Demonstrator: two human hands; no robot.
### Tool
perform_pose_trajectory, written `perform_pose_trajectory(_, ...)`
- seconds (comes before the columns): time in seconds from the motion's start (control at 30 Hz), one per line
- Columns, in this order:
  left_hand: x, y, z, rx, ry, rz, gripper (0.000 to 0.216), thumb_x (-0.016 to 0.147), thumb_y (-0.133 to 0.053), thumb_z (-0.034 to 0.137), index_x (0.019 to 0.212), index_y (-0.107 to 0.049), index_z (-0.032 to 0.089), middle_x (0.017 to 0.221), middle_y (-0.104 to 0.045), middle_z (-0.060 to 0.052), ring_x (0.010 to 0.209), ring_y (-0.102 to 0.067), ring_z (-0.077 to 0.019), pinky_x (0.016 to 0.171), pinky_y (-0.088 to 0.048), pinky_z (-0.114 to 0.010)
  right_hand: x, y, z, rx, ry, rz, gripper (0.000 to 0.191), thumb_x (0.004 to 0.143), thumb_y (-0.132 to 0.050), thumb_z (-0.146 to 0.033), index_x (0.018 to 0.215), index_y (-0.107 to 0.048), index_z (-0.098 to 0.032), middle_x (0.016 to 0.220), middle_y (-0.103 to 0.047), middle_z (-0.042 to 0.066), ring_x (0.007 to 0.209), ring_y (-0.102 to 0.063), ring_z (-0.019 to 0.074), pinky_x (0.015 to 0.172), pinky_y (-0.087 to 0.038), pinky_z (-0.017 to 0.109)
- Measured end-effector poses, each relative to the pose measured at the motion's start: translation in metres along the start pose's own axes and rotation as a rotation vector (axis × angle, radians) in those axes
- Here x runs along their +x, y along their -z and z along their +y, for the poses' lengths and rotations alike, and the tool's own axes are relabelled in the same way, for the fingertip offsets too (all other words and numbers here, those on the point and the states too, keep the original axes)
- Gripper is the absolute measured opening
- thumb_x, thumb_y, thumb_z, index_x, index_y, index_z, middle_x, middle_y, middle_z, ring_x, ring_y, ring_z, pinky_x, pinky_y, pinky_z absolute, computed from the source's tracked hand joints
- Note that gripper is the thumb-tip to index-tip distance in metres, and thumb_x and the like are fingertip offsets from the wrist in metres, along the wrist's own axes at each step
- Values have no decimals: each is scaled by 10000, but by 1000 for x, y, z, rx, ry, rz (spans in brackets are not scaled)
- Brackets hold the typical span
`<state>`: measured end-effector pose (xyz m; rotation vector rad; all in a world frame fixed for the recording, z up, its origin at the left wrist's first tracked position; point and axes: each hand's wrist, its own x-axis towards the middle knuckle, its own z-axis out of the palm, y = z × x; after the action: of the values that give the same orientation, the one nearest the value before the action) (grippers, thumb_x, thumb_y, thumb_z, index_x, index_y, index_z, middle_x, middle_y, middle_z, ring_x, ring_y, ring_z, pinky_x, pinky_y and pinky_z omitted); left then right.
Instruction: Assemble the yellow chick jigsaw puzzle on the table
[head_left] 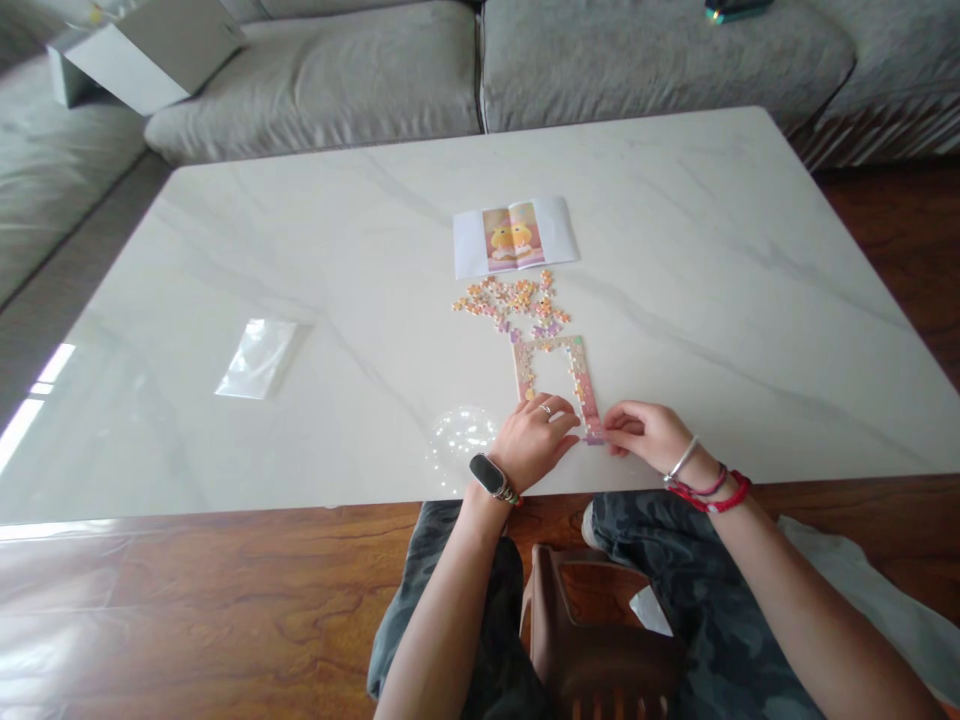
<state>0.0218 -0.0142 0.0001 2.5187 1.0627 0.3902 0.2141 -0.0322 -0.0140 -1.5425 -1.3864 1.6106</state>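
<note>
Near the front edge of the white marbled table, a partly joined jigsaw border lies flat between the person's two hands, its top, left and right sides visible around a pale middle. The left hand reaches over its lower left part and hides what is beneath; the fingers are bent, thumb and forefinger near the inner side of the right-hand strip, and I cannot tell whether that grip pinches a piece. The right hand is at the lower right corner, its curled fingertips right by the purplish end of the strip; whether its grip holds anything I cannot tell either. Just beyond the border's top side, loose jigsaw pieces in orange, pink and purple are scattered in a small heap, and behind them rests a creased paper sheet printed with a yellow figure. Well apart to the left lies a clear plastic bag. On the left wrist is a dark-faced watch; on the right are a silver bangle and red bracelets. Below the table edge, a brown stool shows between camouflage-trousered legs, and across the far side stands a grey sofa.
</note>
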Motion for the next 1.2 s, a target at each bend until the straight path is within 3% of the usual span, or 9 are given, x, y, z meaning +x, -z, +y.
perform_pose_trajectory(0.1, -4, 7, -12, 35, 130, 96, 171, 806, -418, 261, 897, -548, 197, 953, -550, -43, 901, -486, -159, 775, -414, -323, 3, -14, -10, -38, 58, 32, 245, 625, -594, -387, 711, -539, -164, 615, -600, 9, 488, -562, 103, 450, -446, 207)
perform_pose_trajectory(0.23, -11, 15, -28, 77, 282, 188, 175, 807, -409, 242, 898, -553, 199, 942, -542, -47, 867, -501, -149, 769, -420, -316, 8, -31, -19, -274, 91, -14, 115, 666, -558, -294, 665, -553, -178, 607, -605, -1, 395, -504, 75, 401, -393, 196)
perform_pose_trajectory(0.37, -15, 16, -35, 90, 294, 142, 172, 803, -413, 228, 896, -556, 202, 942, -537, -46, 854, -505, -146, 767, -426, -316, 8, -34, -19, -530, 157, 29, 52, 680, -539, -208, 640, -571, -196, 611, -616, 3, 484, -531, 100, 496, -408, 213)
perform_pose_trajectory(0.57, -13, 16, -35, 87, 295, 115, 187, 801, -413, 204, 927, -550, 210, 957, -542, -42, 867, -508, -145, 776, -431, -315, 4, -39, -17, -787, 318, 65, 142, 710, -480, -120, 614, -564, -184, 678, -593, 37, 623, -532, 129, 603, -395, 230)
perform_pose_trajectory(0.77, -18, 25, -45, 106, 331, 165, 173, 799, -407, 197, 902, -546, 201, 963, -547, -42, 875, -518, -148, 776, -447, -320, 1, -38, -19, -756, 378, 130, 157, 709, -448, -108, 620, -550, -188, 650, -555, 19, 567, -508, 112, 559, -400, 221)
perform_pose_trajectory(0.9, -26, 33, -60, 120, 392, 293, 158, 791, -420, 202, 886, -547, 205, 951, -548, -46, 861, -530, -151, 764, -462, -330, 36, -15, -51, -682, 450, 215, 122, 721, -463, -161, 663, -565, -193, 667, -559, 9, 548, -495, 100, 545, -413, 225)
perform_pose_trajectory(1.0, -30, 37, -68, 125, 459, 339, 151, 789, -422, 204, 873, -547, 203, 972, -542, -51, 869, -532, -158, 769, -465, -341, 79, -10, -86, -774, 443, 185, 110, 737, -480, -179, 709, -586, -177, 758, -582, 29, 633, -518, 108, 636, -430, 255)
perform_pose_trajectory(1.1, -33, 40, -71, 115, 488, 341, 152, 790, -421, 207, 874, -547, 199, 990, -537, -55, 875, -533, -160, 776, -465, -345, 118, -26, -108, -810, 384, 95, 199, 802, -442, -280, 921, -555, -167, 975, -548, 67, 808, -527, 133, 723, -441, 305)
perform_pose_trajectory(1.2, -35, 41, -73, 107, 499, 342, 156, 789, -419, 203, 880, -547, 205, 995, -534, -53, 870, -534, -157, 777, -466, -342, 140, -49, -110, -802, 367, 61, 263, 813, -426, -307, 1033, -498, -182, 1081, -498, 66, 907, -507, 151, 764, -436, 335)
